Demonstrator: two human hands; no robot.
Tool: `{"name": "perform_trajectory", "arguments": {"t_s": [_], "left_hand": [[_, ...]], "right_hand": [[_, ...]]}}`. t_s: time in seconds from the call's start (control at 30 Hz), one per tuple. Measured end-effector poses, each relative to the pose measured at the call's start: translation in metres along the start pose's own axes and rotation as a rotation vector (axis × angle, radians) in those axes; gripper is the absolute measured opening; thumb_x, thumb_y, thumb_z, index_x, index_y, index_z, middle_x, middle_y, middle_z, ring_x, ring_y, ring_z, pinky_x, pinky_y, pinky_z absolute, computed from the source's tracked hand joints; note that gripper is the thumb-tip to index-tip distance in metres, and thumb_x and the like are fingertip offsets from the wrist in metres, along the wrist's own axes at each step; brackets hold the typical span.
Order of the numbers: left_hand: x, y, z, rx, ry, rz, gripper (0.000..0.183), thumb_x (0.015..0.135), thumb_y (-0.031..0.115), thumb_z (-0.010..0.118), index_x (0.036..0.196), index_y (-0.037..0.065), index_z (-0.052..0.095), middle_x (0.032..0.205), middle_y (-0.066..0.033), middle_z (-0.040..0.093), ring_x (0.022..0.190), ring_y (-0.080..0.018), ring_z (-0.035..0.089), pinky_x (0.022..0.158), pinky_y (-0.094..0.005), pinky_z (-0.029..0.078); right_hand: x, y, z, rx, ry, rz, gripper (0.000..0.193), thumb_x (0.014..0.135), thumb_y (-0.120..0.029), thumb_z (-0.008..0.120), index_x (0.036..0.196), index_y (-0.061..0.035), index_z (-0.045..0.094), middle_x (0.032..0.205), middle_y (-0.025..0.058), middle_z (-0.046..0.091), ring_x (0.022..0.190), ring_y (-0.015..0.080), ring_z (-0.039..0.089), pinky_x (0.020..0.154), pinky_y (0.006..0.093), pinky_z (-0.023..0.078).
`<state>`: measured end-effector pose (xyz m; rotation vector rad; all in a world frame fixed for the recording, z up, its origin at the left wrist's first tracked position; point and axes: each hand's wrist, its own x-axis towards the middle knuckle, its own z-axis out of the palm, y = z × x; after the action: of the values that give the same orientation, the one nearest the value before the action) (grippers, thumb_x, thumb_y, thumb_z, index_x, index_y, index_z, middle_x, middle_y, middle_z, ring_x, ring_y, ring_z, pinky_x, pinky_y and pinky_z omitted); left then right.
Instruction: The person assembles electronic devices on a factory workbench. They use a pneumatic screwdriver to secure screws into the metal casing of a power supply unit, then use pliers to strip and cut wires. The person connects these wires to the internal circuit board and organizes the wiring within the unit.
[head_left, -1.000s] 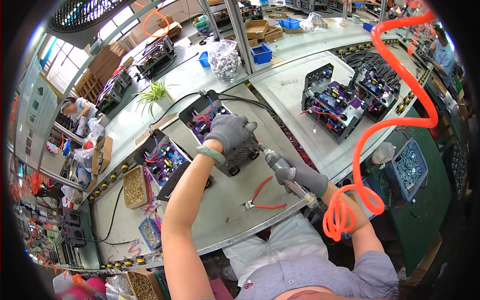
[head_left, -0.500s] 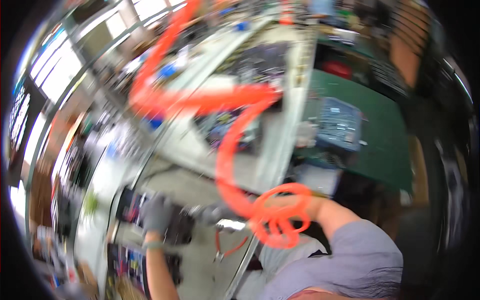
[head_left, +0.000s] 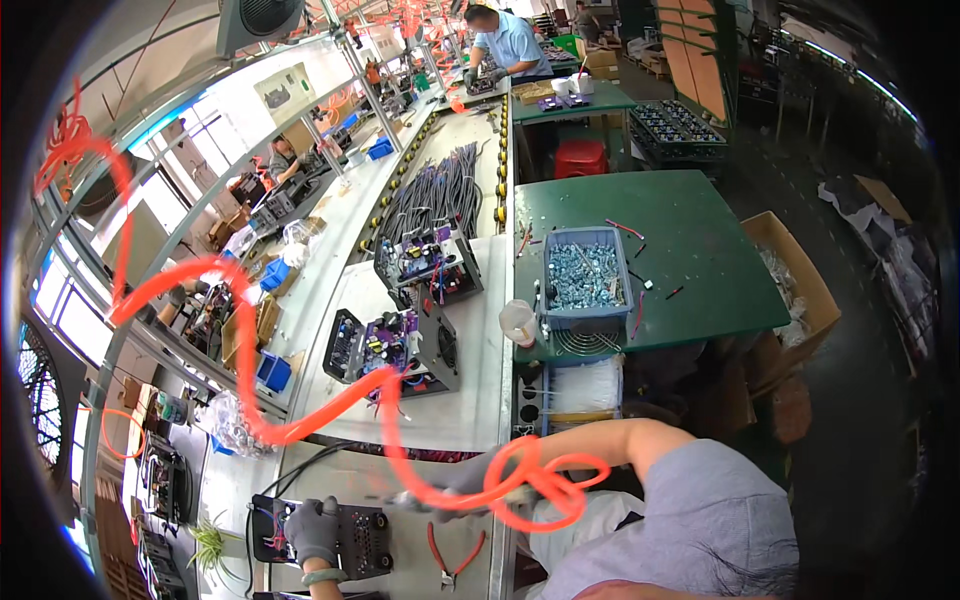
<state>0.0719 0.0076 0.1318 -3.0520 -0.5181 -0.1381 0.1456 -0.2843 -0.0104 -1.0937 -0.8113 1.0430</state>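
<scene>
My left hand (head_left: 312, 532), in a grey glove, grips a black-cased electronic unit (head_left: 362, 545) on the bench, its fingers curled over the middle. Coloured wires show inside the unit's left part. My right hand (head_left: 452, 500), gloved too, is just right of the unit and smeared by motion. It is closed around something, but the loops of an orange coiled air hose (head_left: 548, 485) partly cover it and I cannot make out the thing. Red-handled cutting pliers (head_left: 452, 560) lie below my right hand with their handles spread.
Two opened units (head_left: 420, 345) stand farther up the bench, before a bundle of black cables (head_left: 435, 190). On the green table (head_left: 700, 250) sits a blue bin (head_left: 585, 275) of small metal parts. A co-worker (head_left: 510, 45) stands at the far end. A potted plant (head_left: 208, 545) is at left.
My view has steadied and tilted up, bringing the far line and the co-worker into sight. My hands and the pliers appear lower in view. The hose has swung and its loops have shifted.
</scene>
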Motion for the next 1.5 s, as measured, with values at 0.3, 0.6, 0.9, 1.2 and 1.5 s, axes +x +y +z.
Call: {"name": "perform_trajectory", "arguments": {"t_s": [0.3,0.6,0.9,1.2,1.5], "left_hand": [[0.002,0.027,-0.015,0.224,-0.143,-0.108,0.055,0.066,0.054,0.077,0.094,0.007,0.074,0.093,-0.0158,0.074,0.092,-0.0312,0.072,0.08,-0.0393,0.056],[0.012,0.029,-0.013,0.192,-0.148,-0.058,0.05,0.066,0.047,0.075,0.093,0.005,0.074,0.094,-0.0182,0.073,0.091,-0.0323,0.072,0.08,-0.0384,0.056],[0.027,0.033,-0.018,0.239,-0.227,0.067,0.053,0.066,0.048,0.073,0.097,0.004,0.075,0.095,-0.0189,0.073,0.094,-0.032,0.071,0.086,-0.0376,0.054],[0.027,-0.013,0.005,-0.323,-0.256,-0.01,0.048,0.089,0.044,0.059,0.09,-0.002,0.074,0.082,-0.0157,0.073,0.075,-0.0246,0.068,0.073,-0.0372,0.051],[-0.023,-0.04,-0.015,-0.413,0.007,0.012,0.054,0.089,0.05,0.055,0.08,-0.001,0.072,0.075,-0.0222,0.068,0.072,-0.0368,0.066,0.069,-0.0455,0.048]], "right_hand": [[-0.189,-0.143,-0.077,0.034,1.04,-0.233,0.028,0.088,-0.025,0.069,0.106,-0.0061,0.06,0.086,0.0009,0.06,0.07,0.0099,0.055,0.064,0.0296,0.049],[-0.273,-0.11,-0.201,-0.354,1.743,0.21,0.046,0.081,-0.043,0.075,0.096,-0.0002,0.067,0.083,0.0099,0.069,0.064,0.0179,0.066,0.053,0.0327,0.053],[-0.262,-0.107,-0.189,-0.808,1.821,0.483,0.068,0.085,-0.05,0.065,0.128,-0.0002,0.046,0.117,0.0286,0.064,0.109,0.0407,0.064,0.094,0.045,0.05],[-0.261,-0.097,-0.2,-0.922,1.797,0.386,0.054,0.088,-0.041,0.062,0.127,-0.0081,0.045,0.11,0.0268,0.066,0.103,0.0422,0.065,0.09,0.0483,0.052],[-0.251,-0.103,-0.196,-0.94,1.825,0.539,0.091,0.085,-0.05,0.064,0.144,0.006,0.023,0.11,0.0275,0.066,0.101,0.0407,0.067,0.089,0.0486,0.052]]}}
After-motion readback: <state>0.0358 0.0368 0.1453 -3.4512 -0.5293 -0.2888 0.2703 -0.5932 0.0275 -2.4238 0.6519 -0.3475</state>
